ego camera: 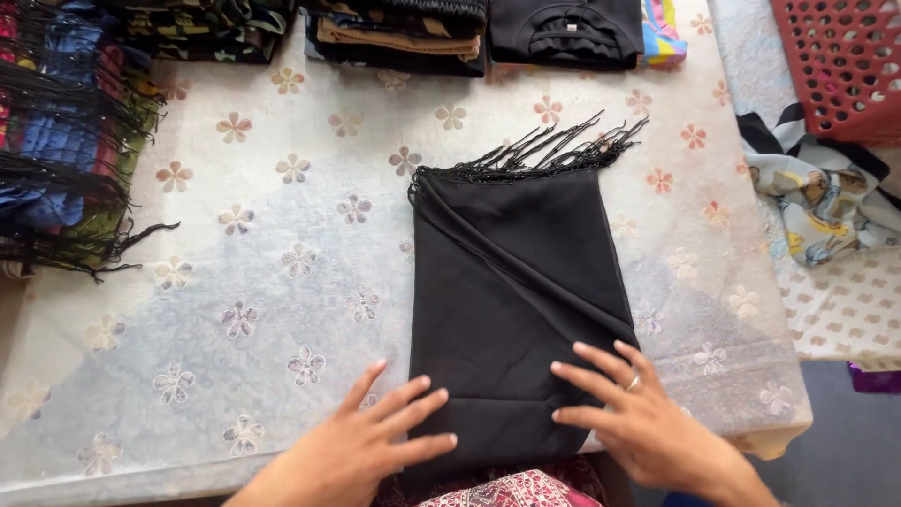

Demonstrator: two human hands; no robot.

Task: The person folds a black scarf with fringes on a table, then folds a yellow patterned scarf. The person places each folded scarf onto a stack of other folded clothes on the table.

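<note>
A black scarf (511,282) lies folded into a long strip on the flower-patterned table cover (263,272), its black fringe (544,150) spread at the far end. My left hand (361,441) rests flat with fingers spread on the scarf's near left corner. My right hand (633,413), a ring on one finger, presses flat on the near right corner. Neither hand grips the cloth.
Stacks of folded fringed scarves (66,131) sit at the left edge. More folded dark garments (394,33) line the far edge. A red perforated basket (840,61) and a printed cloth (821,192) lie at the right. The table's right edge drops to the floor (845,451).
</note>
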